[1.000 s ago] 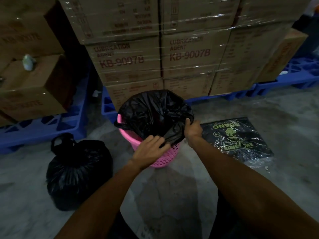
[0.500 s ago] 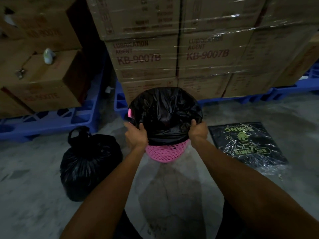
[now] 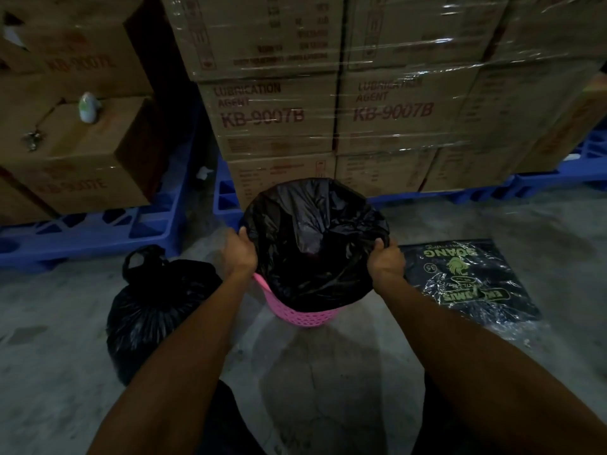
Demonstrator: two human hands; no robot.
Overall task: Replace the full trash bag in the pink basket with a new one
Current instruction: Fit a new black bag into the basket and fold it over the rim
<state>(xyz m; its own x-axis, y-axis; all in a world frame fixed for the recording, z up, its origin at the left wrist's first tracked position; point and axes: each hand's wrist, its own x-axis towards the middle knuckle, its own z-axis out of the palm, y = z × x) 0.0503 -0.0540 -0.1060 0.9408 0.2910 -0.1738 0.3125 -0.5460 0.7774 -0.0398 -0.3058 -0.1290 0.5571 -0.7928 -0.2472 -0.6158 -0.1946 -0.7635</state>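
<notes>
A pink lattice basket (image 3: 303,318) stands on the concrete floor in front of me. A new black trash bag (image 3: 315,244) lines it, its mouth folded down over the rim and covering most of the basket's outside. My left hand (image 3: 240,254) grips the bag's edge on the left side of the rim. My right hand (image 3: 386,262) grips it on the right side. The full black trash bag (image 3: 157,310), knotted at the top, sits on the floor to the left of the basket.
A pack of black trash bags (image 3: 466,284) in clear wrap lies on the floor to the right. Stacked cardboard boxes (image 3: 328,103) on blue pallets (image 3: 98,231) stand close behind the basket. Bare concrete floor (image 3: 328,389) lies between me and the basket.
My left hand moved from the front of the rim to its left side. The bag's folded edge has come further down over the basket. The view shifted slightly.
</notes>
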